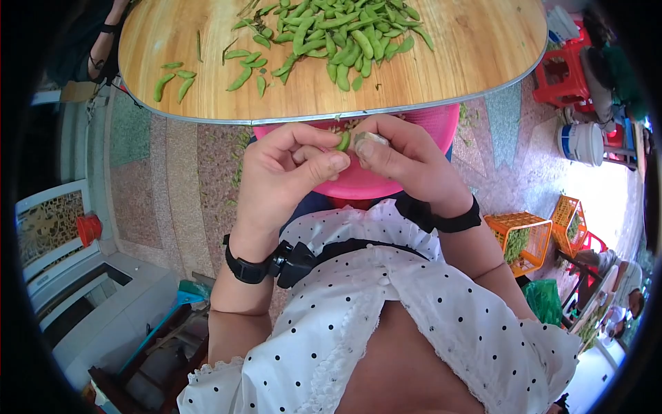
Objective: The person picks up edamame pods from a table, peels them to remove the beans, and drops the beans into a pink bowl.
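Observation:
Between my two hands is a green soybean pod (343, 141), gripped by the fingers of my left hand (295, 163). Close beside it on the right, my right hand (406, 158) has its thumb and forefinger closed on a small pale object (373, 138) at the thumb tip; I cannot tell what it is. Below both hands lies a pink plastic basket (449, 121) with pale beans or bits inside, partly covered by the table edge. A heap of green soybean pods (344, 36) rests on the wooden table (465, 57), and several loose pods (164, 87) lie to its left.
A person's arm (103, 46) is at the table's left end. On the right are red stools (561, 77), a white bucket (582, 144) and orange crates (520, 235) holding pods. Green scraps lie on the floor. Other people are at far right.

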The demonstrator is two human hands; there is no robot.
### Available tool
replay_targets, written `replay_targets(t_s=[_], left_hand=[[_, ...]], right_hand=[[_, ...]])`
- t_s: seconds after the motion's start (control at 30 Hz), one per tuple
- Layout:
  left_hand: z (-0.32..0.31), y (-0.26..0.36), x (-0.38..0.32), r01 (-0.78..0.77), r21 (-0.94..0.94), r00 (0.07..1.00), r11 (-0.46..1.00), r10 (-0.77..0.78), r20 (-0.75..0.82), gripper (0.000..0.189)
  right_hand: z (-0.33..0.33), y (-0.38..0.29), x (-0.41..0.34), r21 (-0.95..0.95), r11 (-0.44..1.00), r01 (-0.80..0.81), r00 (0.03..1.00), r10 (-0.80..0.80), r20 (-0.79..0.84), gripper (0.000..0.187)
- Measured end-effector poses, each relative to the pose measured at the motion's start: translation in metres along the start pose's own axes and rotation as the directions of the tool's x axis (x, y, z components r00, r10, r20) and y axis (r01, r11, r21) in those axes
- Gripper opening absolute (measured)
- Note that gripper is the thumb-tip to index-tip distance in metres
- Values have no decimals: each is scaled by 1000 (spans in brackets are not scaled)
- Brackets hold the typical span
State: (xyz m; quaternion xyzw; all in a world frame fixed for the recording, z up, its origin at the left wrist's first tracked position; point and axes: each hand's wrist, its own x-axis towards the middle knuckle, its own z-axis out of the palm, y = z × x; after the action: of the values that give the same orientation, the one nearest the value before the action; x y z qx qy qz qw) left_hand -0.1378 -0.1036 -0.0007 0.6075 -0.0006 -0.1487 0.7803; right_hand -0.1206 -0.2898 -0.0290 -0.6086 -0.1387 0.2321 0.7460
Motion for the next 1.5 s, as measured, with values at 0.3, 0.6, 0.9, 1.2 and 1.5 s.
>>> replay_targets(t_s=[0.3,0.6,0.9,1.2,1.5], left_hand=[[12,-8,0,-7,162,990,987,30,-140,19],[6,-8,4,-147,449,985,881,170,-10,13],[11,-11,3,-148,451,977,880,201,-70,14],[16,-8,-2,-39,195,993,980,60,-101,15],[-4,-15,1,274,-471,961,839,-258,100,11]], right_hand=[[-13,-7,0,149,970,-193,974,171,148,22],[-16,-11,0,207,943,-260,947,207,246,22],[-10,-5,0,172,976,-137,984,114,137,17],[-3,-2,-5,294,956,-2,999,-10,39,15],[-3,-8,-4,-64,992,113,988,-105,116,16]])
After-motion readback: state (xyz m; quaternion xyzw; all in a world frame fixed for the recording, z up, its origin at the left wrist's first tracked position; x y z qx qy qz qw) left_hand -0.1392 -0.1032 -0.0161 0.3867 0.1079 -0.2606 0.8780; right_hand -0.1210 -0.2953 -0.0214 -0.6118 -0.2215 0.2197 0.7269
